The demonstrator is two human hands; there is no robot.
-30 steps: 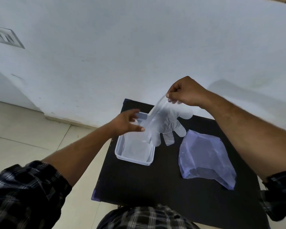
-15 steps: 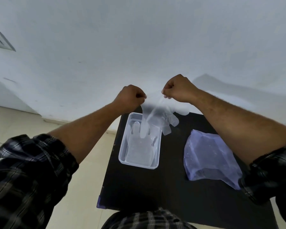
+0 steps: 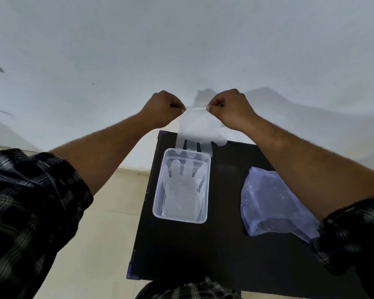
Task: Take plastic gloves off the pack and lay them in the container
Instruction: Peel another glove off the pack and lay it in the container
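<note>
A clear plastic glove (image 3: 195, 130) hangs fingers-down above the far end of the container. My left hand (image 3: 163, 108) pinches one corner of its cuff and my right hand (image 3: 229, 108) pinches the other, stretching the cuff flat between them. Below it stands the clear rectangular container (image 3: 157, 209) on the black table, with gloves (image 3: 185, 186) lying flat inside, fingers pointing away from me. The pack of gloves (image 3: 272, 203), a bluish plastic bag, lies to the right of the container, partly behind my right forearm.
The small black table (image 3: 203, 255) stands against a white wall (image 3: 181, 50). Its left edge drops to a beige tiled floor (image 3: 95, 234). My plaid sleeves frame the view at both lower corners.
My left hand went from open near the container to pinching the glove's cuff. Both hands rose and spread the glove flat, now hanging over the container's far end.
</note>
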